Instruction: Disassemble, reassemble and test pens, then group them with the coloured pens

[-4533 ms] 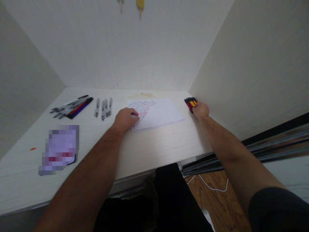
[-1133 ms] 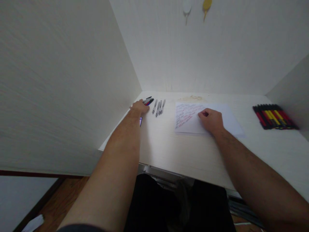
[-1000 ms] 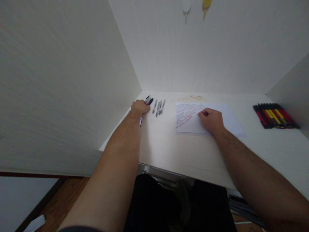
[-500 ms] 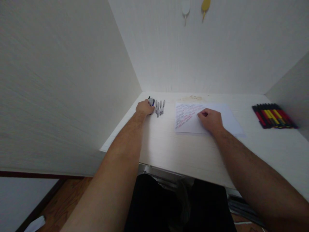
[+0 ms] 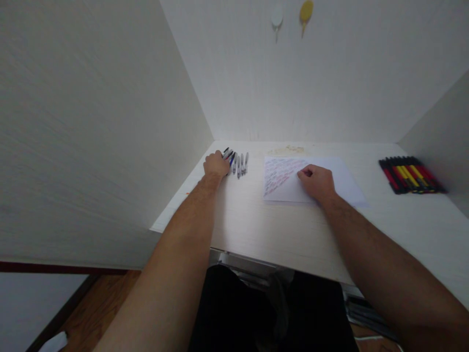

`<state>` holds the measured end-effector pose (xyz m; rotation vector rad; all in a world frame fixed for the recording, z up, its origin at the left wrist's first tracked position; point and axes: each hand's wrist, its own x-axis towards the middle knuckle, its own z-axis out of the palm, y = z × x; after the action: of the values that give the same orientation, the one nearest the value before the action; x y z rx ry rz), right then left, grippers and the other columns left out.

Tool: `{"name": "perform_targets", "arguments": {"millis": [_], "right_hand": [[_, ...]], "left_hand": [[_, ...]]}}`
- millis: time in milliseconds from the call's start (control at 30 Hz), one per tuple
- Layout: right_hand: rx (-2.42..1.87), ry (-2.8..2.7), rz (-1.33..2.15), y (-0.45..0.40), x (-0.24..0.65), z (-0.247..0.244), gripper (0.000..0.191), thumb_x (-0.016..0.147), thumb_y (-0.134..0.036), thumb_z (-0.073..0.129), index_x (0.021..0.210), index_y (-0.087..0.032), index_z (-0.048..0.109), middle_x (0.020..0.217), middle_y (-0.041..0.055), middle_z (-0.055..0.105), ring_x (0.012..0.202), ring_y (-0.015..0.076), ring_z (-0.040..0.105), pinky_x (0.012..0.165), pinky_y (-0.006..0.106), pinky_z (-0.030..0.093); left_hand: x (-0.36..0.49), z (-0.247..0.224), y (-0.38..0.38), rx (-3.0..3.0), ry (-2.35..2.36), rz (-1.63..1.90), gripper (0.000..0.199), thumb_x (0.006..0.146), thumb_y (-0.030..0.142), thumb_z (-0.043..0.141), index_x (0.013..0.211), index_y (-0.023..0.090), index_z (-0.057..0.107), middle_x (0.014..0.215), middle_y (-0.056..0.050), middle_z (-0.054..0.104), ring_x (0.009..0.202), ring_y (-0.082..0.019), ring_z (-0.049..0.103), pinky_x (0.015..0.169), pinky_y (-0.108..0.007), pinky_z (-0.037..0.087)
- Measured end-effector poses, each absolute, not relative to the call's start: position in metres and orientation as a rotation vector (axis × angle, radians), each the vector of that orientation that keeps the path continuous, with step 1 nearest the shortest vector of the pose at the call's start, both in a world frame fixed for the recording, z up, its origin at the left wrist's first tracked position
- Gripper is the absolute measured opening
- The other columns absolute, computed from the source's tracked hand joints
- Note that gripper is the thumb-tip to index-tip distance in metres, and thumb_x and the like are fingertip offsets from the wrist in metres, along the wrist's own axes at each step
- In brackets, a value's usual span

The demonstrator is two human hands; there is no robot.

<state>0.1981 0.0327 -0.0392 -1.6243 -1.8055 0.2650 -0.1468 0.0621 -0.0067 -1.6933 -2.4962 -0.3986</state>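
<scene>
At the left back of the desk, my left hand is curled over the near side of several grey marker pens. A dark-blue one and a black-tipped one slant out beside its fingers. Its fingertips are hidden, so I cannot make out what they grip. My right hand rests, fingers closed, on a white sheet of paper. Slanting rows of grey, blue and red marks cover the sheet's left part. Nothing shows clearly in the right fingers.
To the right lies a row of black, red and yellow pens. Walls enclose the white desk at left, back and right. A white hook and a yellow hook are on the back wall. A brownish stain marks the desk behind the paper.
The pens beside my left hand now slant more, and more of the dark-blue one shows. My right hand stays in place on the paper. The view has shifted slightly.
</scene>
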Motion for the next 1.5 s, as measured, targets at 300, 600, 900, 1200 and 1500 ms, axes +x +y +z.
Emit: {"name": "perform_targets", "arguments": {"millis": [300,600,900,1200,1500], "right_hand": [[-1.623,-1.812,0.261,0.031,0.197,-0.036,0.021,0.079,-0.032,0.057,0.079,-0.019,0.073,0.081,0.0073,0.074,0.075,0.0207,0.065,0.073,0.033,0.046],[-1.635,-1.804,0.259,0.031,0.197,-0.037,0.021,0.078,-0.033,0.057,0.078,-0.019,0.072,0.080,0.0064,0.074,0.075,0.0211,0.065,0.073,0.033,0.046],[-1.631,-1.803,0.291,0.028,0.197,-0.034,0.021,0.078,-0.032,0.057,0.078,-0.019,0.072,0.078,0.0061,0.073,0.072,0.0192,0.064,0.070,0.031,0.045],[-1.633,-1.805,0.272,0.028,0.198,-0.036,0.022,0.077,-0.034,0.056,0.078,-0.019,0.073,0.078,0.0070,0.073,0.073,0.0209,0.064,0.070,0.032,0.045],[-1.596,-1.777,0.293,0.028,0.197,-0.037,0.022,0.076,-0.033,0.056,0.077,-0.018,0.072,0.078,0.0071,0.073,0.072,0.0204,0.063,0.070,0.032,0.045]], "left_hand": [[-0.130,-0.001,0.066,-1.788,-2.440,-0.186,0.031,0.083,0.029,0.057,0.103,0.009,0.069,0.115,-0.022,0.064,0.114,-0.034,0.054,0.093,-0.043,0.045],[-0.120,0.003,0.059,-1.622,-2.521,-0.310,0.036,0.084,0.024,0.047,0.109,0.009,0.067,0.117,-0.022,0.063,0.115,-0.033,0.052,0.089,-0.042,0.048],[-0.085,0.015,0.007,-1.428,-2.615,-0.694,0.038,0.089,0.030,0.040,0.109,0.012,0.066,0.117,-0.022,0.062,0.114,-0.035,0.053,0.087,-0.049,0.047],[-0.112,0.006,-0.023,-1.309,-2.668,-0.979,0.035,0.088,0.029,0.040,0.096,0.013,0.070,0.103,-0.019,0.071,0.103,-0.029,0.063,0.088,-0.037,0.046],[-0.120,0.007,-0.023,-1.285,-2.677,-1.174,0.026,0.087,0.031,0.043,0.082,0.017,0.064,0.091,-0.012,0.072,0.093,-0.024,0.065,0.081,-0.034,0.048]]}}
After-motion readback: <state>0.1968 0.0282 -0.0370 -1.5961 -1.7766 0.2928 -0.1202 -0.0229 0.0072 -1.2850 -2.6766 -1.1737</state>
